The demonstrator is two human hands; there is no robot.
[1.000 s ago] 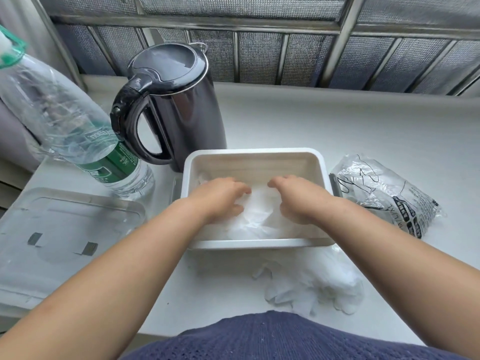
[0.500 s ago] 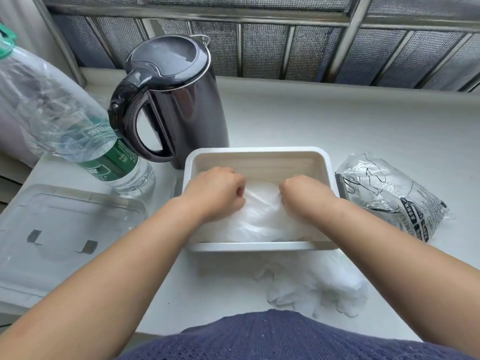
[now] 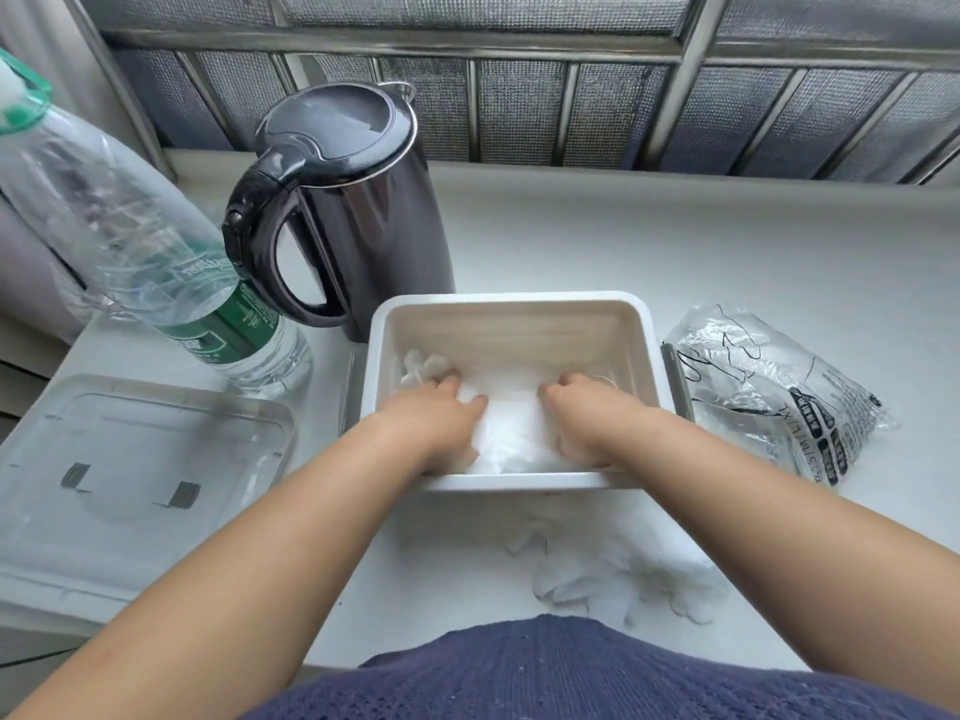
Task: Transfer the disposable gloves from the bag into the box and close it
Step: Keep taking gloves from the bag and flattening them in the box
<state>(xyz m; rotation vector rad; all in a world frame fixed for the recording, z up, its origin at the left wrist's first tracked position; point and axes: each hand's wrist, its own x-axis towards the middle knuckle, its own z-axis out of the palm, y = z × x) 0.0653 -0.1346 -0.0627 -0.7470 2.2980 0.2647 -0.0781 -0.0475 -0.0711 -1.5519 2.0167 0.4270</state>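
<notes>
Both hands are down inside the white box (image 3: 506, 309): the left hand (image 3: 436, 423) presses the pile of gloves (image 3: 514, 433) with fairly straight fingers, while the right hand (image 3: 587, 426) has its fingertips sunk in the film, so I cannot tell whether it pinches or only pushes. The springy pile may puff up once released and catch under the clear lid (image 3: 140, 459), which lies at 9 o'clock of the box. The loose heap (image 3: 623, 569) at 6 o'clock and the bag (image 3: 779, 387) at 3 o'clock risk being left outside.
</notes>
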